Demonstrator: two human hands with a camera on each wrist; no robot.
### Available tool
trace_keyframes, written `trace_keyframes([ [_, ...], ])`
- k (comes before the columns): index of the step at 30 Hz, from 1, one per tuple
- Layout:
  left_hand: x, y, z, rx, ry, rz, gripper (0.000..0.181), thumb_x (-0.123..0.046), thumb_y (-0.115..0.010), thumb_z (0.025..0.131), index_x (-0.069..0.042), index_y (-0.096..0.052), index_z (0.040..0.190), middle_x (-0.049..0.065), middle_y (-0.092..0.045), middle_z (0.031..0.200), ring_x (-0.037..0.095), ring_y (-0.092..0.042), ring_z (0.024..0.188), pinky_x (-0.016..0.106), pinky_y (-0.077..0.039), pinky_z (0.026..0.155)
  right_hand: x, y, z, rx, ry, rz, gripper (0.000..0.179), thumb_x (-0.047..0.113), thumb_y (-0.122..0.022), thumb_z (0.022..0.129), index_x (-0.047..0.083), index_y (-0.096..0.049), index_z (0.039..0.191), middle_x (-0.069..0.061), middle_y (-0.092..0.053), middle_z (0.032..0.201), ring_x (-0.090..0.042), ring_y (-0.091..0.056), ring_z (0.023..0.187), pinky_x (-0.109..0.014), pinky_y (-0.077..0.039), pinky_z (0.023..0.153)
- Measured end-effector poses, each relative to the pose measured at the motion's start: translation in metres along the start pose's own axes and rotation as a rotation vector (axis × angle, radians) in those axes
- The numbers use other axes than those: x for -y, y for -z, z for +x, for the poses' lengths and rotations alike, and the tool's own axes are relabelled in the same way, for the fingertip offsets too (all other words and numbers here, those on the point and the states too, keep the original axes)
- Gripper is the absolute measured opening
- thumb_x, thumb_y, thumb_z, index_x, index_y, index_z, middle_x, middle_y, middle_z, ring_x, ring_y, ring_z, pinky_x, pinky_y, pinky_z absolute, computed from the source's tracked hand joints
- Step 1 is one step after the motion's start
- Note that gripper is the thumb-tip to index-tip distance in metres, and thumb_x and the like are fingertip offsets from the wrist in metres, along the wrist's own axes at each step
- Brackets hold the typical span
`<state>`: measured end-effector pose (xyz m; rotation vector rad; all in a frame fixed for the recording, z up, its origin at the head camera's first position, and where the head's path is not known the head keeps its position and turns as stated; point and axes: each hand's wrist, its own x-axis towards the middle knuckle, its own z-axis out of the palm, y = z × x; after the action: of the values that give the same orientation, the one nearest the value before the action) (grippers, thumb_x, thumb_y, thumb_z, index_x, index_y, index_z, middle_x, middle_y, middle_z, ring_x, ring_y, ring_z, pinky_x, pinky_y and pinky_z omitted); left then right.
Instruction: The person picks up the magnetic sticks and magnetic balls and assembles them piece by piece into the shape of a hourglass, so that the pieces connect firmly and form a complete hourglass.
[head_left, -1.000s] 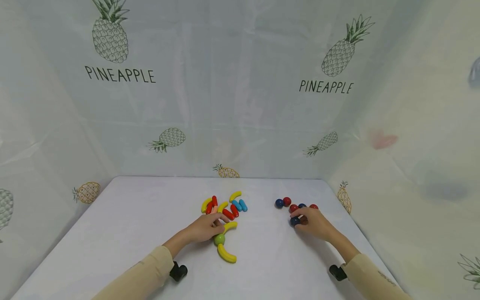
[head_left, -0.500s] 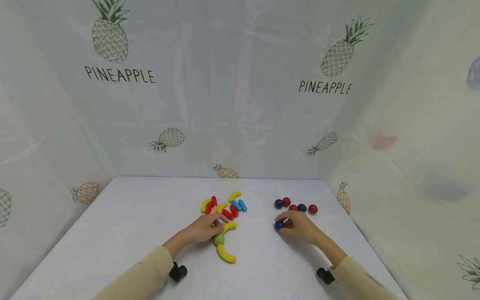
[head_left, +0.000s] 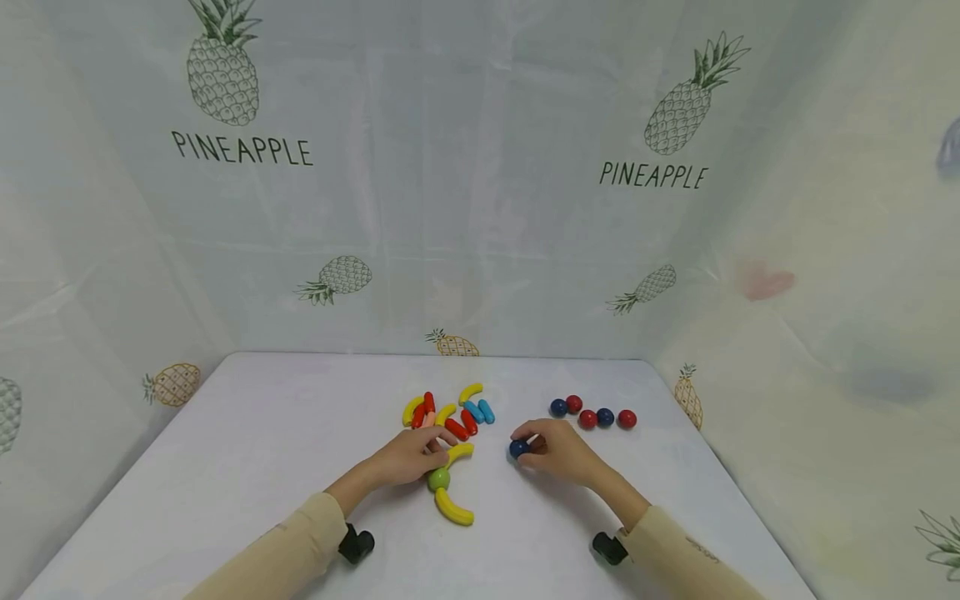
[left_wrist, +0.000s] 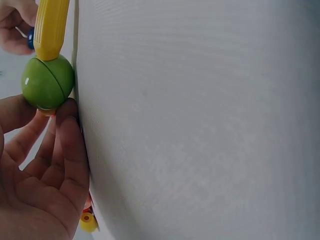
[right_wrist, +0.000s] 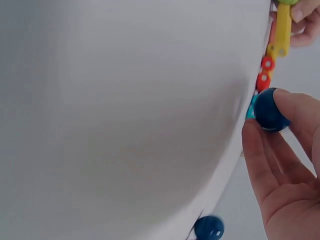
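Observation:
My left hand [head_left: 408, 457] pinches a green ball [head_left: 438, 479] low over the white table. One yellow curved rod [head_left: 454, 507] joins the ball on its near side, and another yellow curved rod [head_left: 460, 452] reaches out on the far side. The left wrist view shows thumb and fingertips at the lower part of the green ball [left_wrist: 48, 82], with a yellow rod [left_wrist: 51, 27] rising from it. To the right, my right hand [head_left: 561, 452] holds a dark blue ball [head_left: 519, 449] between thumb and fingers. That blue ball [right_wrist: 270, 110] appears held by itself in the right wrist view.
Behind the left hand lies a cluster of red rods [head_left: 468, 421], blue rods [head_left: 487, 411] and yellow curved rods [head_left: 471, 392]. At the back right sit several red balls [head_left: 627, 419] and blue balls [head_left: 605, 417]. A printed curtain [head_left: 480, 208] closes off the table's [head_left: 300, 417] far edge.
My right hand has carried the dark blue ball leftward, away from the other balls and closer to the green ball. The left hand and its piece have stayed in place.

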<state>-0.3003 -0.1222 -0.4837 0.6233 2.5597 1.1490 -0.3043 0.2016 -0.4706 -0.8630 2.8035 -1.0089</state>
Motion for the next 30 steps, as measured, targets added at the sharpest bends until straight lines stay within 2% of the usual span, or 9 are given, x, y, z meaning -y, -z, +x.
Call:
trace_keyframes([
  [10,-0.001,0.0,-0.001,-0.004,0.016,-0.003,0.024,-0.023,-0.068,0.105,-0.018,-0.068,0.129,0.0,-0.064,0.097,0.018,-0.06,0.084,0.031,-0.055,0.073,0.022,-0.019,0.019,0.048,0.021,0.033,0.032,0.011,-0.08,0.095,0.005,-0.074,0.126,-0.004,-0.076,0.117,-0.017,-0.069,0.095,-0.022,-0.059,0.083],
  [18,0.0,0.0,0.0,0.001,0.016,-0.008,0.023,-0.023,-0.068,0.105,-0.018,-0.067,0.128,0.0,-0.064,0.098,0.018,-0.06,0.083,0.031,-0.056,0.073,0.027,-0.029,0.027,0.055,0.039,0.049,0.031,0.01,-0.081,0.095,0.005,-0.074,0.125,-0.006,-0.076,0.115,-0.017,-0.069,0.091,-0.024,-0.061,0.08],
  [30,0.001,0.0,0.0,0.008,0.005,-0.004,0.025,-0.023,-0.068,0.105,-0.018,-0.067,0.129,0.0,-0.065,0.097,0.018,-0.06,0.085,0.031,-0.056,0.074,0.031,-0.036,0.034,0.06,-0.006,0.054,0.031,0.013,-0.081,0.095,0.008,-0.075,0.125,-0.006,-0.076,0.119,-0.013,-0.069,0.091,-0.022,-0.06,0.079],
])
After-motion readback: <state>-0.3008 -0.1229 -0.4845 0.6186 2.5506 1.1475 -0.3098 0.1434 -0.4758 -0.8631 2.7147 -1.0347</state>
